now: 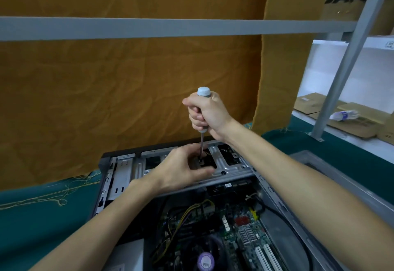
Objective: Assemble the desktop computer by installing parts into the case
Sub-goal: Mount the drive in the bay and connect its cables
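Observation:
An open desktop case (119, 174) lies on the green cloth, its motherboard (245, 234) and CPU fan (205, 260) showing at the bottom. Across its far end runs a silver metal drive bracket (232, 169). My right hand (207, 114) grips the grey-handled screwdriver (203, 91) upright, its shaft (201, 142) pointing down into a cutout of the bracket. My left hand (183, 167) rests on the bracket, its fingers pinching around the screwdriver tip and a small dark part there. The tip and any screw are hidden by those fingers.
An orange cloth (128, 89) hangs behind the case, with a grey frame bar (149, 28) crossing it. At the right stand a slanted grey post (341, 83), cardboard boxes (360, 119) and a plastic bottle (343, 115). A grey panel (324, 164) lies right of the case.

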The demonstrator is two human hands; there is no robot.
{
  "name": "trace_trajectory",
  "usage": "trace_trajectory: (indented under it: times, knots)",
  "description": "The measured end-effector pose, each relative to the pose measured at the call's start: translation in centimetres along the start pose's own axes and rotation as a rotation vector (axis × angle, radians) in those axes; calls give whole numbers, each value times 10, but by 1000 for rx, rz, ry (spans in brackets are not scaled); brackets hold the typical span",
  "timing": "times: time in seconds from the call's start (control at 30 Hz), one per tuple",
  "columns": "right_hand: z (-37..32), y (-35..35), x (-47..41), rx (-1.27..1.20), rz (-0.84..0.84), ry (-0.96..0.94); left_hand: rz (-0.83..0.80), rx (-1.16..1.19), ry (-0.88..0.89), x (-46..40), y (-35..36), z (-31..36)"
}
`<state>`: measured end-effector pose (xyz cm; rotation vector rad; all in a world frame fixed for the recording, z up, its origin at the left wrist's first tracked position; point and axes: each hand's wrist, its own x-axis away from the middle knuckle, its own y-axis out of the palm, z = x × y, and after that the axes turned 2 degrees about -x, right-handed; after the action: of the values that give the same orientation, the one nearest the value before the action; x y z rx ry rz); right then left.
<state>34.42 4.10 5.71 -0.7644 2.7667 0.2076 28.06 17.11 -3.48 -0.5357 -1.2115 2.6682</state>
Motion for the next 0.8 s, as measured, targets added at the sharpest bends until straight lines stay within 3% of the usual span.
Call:
trace_trajectory:
  times: [0.17, 0.37, 0.67, 0.8]
  knots:
    - [-3, 0, 0, -19, 3, 33, -188, -247, -51, 11, 8, 5]
    - [0, -4, 2, -51, 24, 26, -154, -403, -10, 15, 16, 5]
    - [-5, -4, -2, -15, -71, 80, -127, -418, -30, 17, 20, 7]
    - [-2, 0, 2, -31, 16, 28, -129, -424, -23, 18, 20, 5]
